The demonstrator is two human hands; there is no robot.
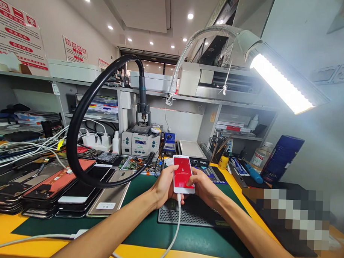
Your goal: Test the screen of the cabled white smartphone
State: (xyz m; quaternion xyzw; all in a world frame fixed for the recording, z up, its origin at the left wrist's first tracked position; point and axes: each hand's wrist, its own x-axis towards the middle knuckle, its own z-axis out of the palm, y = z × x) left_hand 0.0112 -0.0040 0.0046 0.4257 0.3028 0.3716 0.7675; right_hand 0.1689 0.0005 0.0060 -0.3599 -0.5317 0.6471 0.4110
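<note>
A white smartphone [184,174] with a lit red screen is held upright over the workbench. My left hand [166,183] is closed round its left edge, the thumb at the upper left of the screen. My right hand [201,182] grips the right edge, its thumb over the lower right of the screen. A white charging cable [179,214] is plugged into the phone's bottom end and loops down towards the bench's front edge. Beneath the phone lies a dark perforated pad [169,216] on a green mat [145,233].
Stacked phones [73,195] fill the left side. A thick black hose [72,129] arches from the hot-air station [140,143]. A bright lamp [280,84] hangs at upper right. Bottles and tools, including a yellow bottle [223,161], stand right. A tray of small parts [141,163] lies behind.
</note>
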